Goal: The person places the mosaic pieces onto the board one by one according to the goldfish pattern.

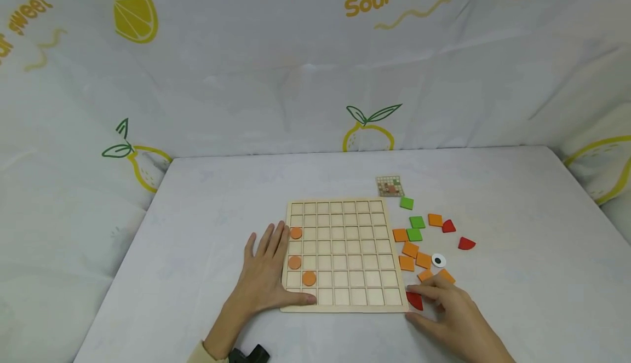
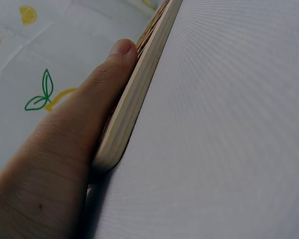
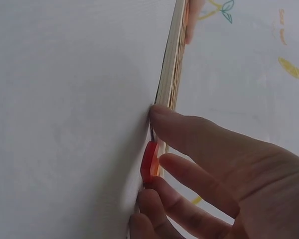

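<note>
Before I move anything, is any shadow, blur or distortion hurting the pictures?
Head: fairly evenly lit, but the small card is too tiny to read; left wrist: dim, with faint streaks fanning across the white cloth; right wrist: a soft shadow beside the red piece and fingers.

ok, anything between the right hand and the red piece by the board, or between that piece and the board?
Nothing visible either way. The right hand has its fingers at the red piece; no loose piece separates that from the board, just the board's raised edge.
</note>
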{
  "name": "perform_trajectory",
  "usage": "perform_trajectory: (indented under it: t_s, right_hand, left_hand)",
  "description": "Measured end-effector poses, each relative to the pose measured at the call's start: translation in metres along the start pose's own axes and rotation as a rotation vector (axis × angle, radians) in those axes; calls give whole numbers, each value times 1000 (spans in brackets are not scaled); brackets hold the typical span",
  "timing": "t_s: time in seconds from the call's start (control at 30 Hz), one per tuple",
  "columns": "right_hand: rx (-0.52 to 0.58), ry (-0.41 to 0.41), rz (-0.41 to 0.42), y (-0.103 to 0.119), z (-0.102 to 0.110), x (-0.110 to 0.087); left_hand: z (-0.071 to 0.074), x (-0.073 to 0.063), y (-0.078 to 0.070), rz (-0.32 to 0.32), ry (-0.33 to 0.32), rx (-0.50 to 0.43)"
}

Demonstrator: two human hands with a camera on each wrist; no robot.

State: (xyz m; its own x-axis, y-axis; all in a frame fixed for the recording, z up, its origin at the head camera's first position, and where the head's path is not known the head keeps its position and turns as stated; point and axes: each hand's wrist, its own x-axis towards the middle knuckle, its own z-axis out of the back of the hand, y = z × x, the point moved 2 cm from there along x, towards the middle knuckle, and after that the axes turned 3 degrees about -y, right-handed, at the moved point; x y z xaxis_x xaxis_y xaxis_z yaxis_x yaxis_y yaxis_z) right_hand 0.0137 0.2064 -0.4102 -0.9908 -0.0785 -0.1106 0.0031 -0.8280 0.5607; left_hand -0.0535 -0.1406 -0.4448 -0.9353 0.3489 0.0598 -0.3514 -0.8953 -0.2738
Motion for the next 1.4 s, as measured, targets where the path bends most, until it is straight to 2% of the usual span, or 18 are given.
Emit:
perform_trajectory:
  t_s: [0.13,0.3,0.4,0.7,0.9,1.17,1.4]
  right_hand:
    - [-11,5,2,-1,0,1]
    - [5,-81,81,0,1,0]
    - [7,-106,103,-1,1,0]
    - [17,-141,93,-4,1,-2]
    - [-1,-168,117,-4,1,-2]
    - [-30,-113,47,0,4,0]
    - [-6,-215,114,10,10,2]
  left_hand:
    - [0,0,0,2,5,1]
    - [0,0,0,5,9,0]
    - [0,0,0,6,11,0]
    - [0,0,0,4,10,11]
    - [0,1,0,6,14,13]
    - [-1,1,0,0,1,18]
    - [-1,1,1,-2,-1,23]
